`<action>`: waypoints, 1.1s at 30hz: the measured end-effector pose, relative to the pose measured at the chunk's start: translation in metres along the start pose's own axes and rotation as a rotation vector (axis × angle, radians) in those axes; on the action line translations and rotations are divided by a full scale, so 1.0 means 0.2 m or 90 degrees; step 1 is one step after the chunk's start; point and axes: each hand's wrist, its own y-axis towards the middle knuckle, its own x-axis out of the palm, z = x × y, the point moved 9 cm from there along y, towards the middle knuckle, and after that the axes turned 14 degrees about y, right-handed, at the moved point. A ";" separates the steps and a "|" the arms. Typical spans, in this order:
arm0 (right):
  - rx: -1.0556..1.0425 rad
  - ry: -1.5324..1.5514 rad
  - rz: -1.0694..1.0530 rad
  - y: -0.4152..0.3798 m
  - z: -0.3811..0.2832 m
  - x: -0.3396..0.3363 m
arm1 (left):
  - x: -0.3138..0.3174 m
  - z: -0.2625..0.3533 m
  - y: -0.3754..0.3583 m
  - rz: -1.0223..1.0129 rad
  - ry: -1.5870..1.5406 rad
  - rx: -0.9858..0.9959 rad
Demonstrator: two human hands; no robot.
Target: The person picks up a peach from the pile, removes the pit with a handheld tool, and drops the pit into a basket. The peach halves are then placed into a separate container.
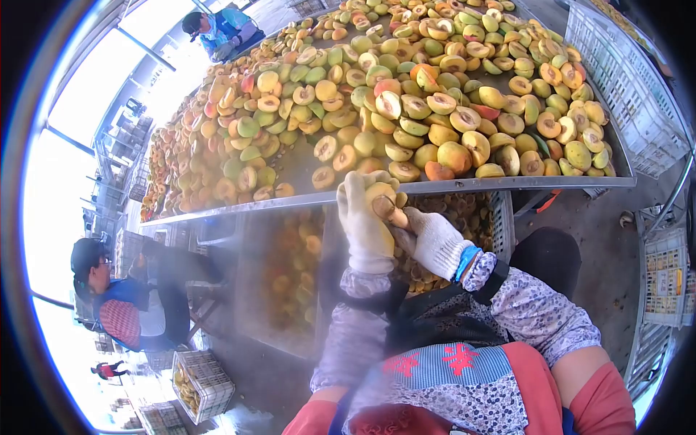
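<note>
While the left hand [365,230] is cupping a fruit half [378,193] at the table's [565,183] near edge, the right hand [433,238] is gripping a wooden handle [396,216] beside it; fruit probably handling light, soft, slippery when cut, skin side likely giving best hold.

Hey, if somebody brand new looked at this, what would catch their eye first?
Probably the big spread of halved yellow, green and reddish fruit across the metal table ahead. Next, at its near edge, the gloved left hand holds a piece of fruit, and the gloved right hand grips a brown-handled tool close to it. Off to the left sits a person in a dark cap.
</note>
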 end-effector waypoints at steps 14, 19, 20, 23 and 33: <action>0.067 0.503 -0.159 -0.02 0.07 0.14 | 0.02 0.01 0.02 -0.036 0.116 0.155; 0.291 0.691 -0.359 -0.10 0.11 0.20 | 0.05 -0.04 0.05 -0.128 0.101 0.102; 0.307 0.800 -0.498 -0.12 0.10 0.25 | 0.06 -0.04 0.05 -0.162 0.088 0.066; 0.329 0.903 -0.623 -0.19 0.00 0.26 | 0.08 -0.03 0.03 -0.208 0.086 0.069; -0.293 0.004 -0.110 -0.10 -0.04 -0.09 | 0.09 -0.05 -0.05 -0.264 -0.077 -0.133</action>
